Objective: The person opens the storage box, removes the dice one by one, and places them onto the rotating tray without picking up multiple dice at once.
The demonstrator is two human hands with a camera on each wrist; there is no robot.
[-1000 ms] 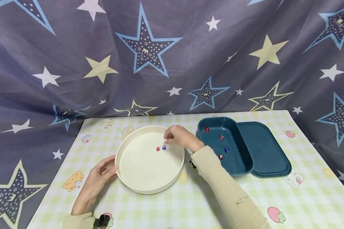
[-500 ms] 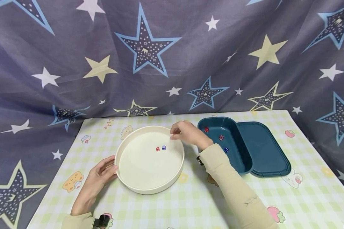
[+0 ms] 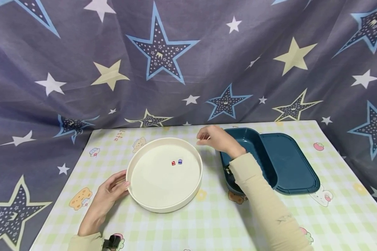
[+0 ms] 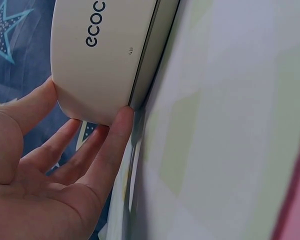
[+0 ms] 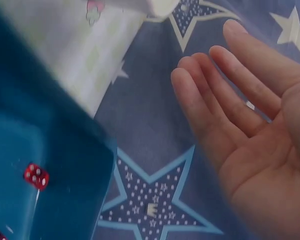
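Observation:
In the head view a round cream tray (image 3: 157, 208) lies at the middle of the table, bearing a red die (image 3: 173, 163) and a blue die (image 3: 180, 161) side by side. My left hand (image 3: 108, 191) holds its left edge, thumb at the rim; the left wrist view shows the fingertips against the outer wall (image 4: 102, 65). Between tray and box my right hand (image 3: 216, 138) hangs in the air, fingers loosely bent and nothing in them. A dark teal box (image 3: 271, 174) stands under the right forearm. Inside it the right wrist view shows a red die (image 5: 36, 176) and part of another.
The box's teal lid (image 3: 293, 164) lies flat against its right side. A checked cloth (image 3: 163, 232) covers the table. Behind it hangs a star-patterned curtain (image 3: 201, 66). The right sleeve (image 3: 264, 198) hides much of the box's inside.
My right hand has moved from above the dice in the tray, right and away past its rim, toward the box. The left hand and the two dice in the tray have stayed put.

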